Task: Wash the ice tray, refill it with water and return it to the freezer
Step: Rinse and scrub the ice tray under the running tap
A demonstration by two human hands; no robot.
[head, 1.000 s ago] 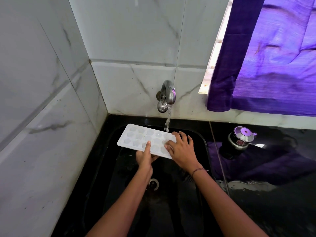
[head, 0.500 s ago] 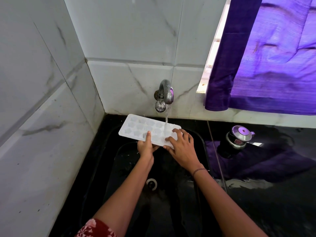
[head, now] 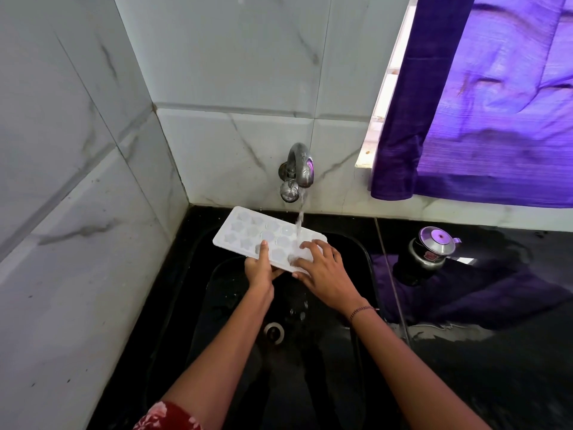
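A white ice tray [head: 248, 232] with star and round moulds is held level over the black sink [head: 366, 259], under the wall tap [head: 298, 170]. Water runs from the tap onto the tray's right part. My left hand [head: 259, 270] grips the tray's near edge, thumb on top. My right hand [head: 322, 268] lies flat on the tray's right end, fingers spread in the stream. The tray's right end is hidden under that hand.
A steel lidded pot [head: 429, 248] stands on the wet black counter right of the sink. A purple curtain [head: 496, 103] hangs over the window at the right. Marble-tiled walls close in the left and back. The drain [head: 274, 332] sits at the sink's bottom.
The tray has been lifted a little toward the tap and the back wall. My right hand's fingers have shifted across the tray's right end. Water keeps running.
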